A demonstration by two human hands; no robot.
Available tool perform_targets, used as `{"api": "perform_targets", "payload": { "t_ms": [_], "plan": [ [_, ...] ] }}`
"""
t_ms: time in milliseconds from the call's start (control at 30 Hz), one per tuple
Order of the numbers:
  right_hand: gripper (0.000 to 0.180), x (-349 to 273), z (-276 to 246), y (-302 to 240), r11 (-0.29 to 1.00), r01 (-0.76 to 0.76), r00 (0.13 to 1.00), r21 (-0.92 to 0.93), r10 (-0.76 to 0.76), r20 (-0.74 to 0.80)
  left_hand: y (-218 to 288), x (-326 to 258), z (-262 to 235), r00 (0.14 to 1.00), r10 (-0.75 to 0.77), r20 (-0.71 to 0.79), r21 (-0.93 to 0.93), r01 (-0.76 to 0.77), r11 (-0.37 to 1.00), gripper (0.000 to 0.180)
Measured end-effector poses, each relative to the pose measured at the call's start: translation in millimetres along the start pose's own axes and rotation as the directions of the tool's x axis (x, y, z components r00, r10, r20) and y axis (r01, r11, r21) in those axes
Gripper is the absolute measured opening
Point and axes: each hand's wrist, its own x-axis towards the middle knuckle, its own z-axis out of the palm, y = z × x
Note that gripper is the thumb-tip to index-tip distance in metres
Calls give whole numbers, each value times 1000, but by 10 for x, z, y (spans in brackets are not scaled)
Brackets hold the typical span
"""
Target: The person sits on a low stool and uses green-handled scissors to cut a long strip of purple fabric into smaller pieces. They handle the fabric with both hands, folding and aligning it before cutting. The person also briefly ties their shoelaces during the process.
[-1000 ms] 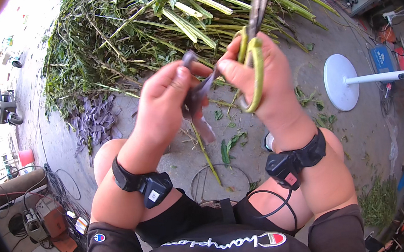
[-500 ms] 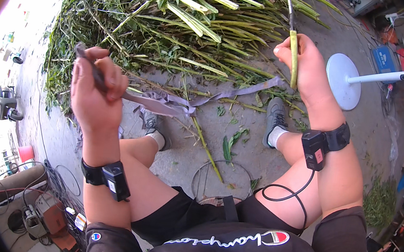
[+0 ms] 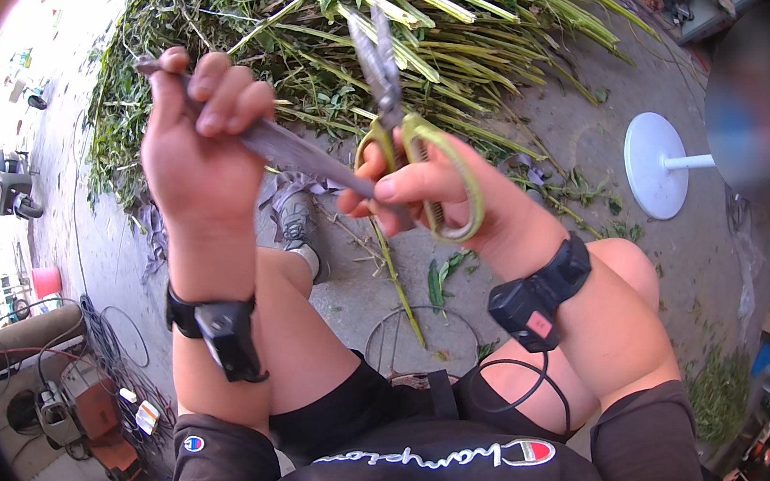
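Observation:
My left hand is closed around one end of a thin purple-grey strip and holds it up over my left knee. My right hand grips yellow-green handled scissors with the blades pointing up and away. Its thumb and forefinger also pinch the other end of the strip. The strip runs taut between the two hands. Both wrists carry black strapped devices.
A large heap of cut green stalks and leaves covers the concrete ground ahead. A white round stand base sits at the right. Purple scraps lie by my left shoe. Cables and a red box lie lower left.
My hands, spread wide half a second ago, have come back together. The strip is now short and taut between them, and the scissors have swung toward the centre.

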Motion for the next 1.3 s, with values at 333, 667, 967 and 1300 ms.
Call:
{"api": "perform_targets", "payload": {
  "t_ms": [333, 667, 967, 1300],
  "plan": [
    [26, -595, -694, -676, 977, 212, 961, -35, -201, 191, 1789, -113, -1373, 890, 247, -384, 31, -255, 966, 26],
    [21, -1136, -1107, -1003, 873, 418, 893, 252, -446, 63, 2161, -650, -1450, 474, 719, -509, 667, -312, 677, 24],
    [28, -404, -306, -519, 964, 72, 991, -256, -98, -91, -425, -501, -219, 927, -369, -72, 926, 200, 321, 50],
    [27, -368, -314, -664, 977, -44, 994, -209, 21, -112, -158, -71, -45, 815, -545, -196, 970, 241, 11, 11]
  ]
}}
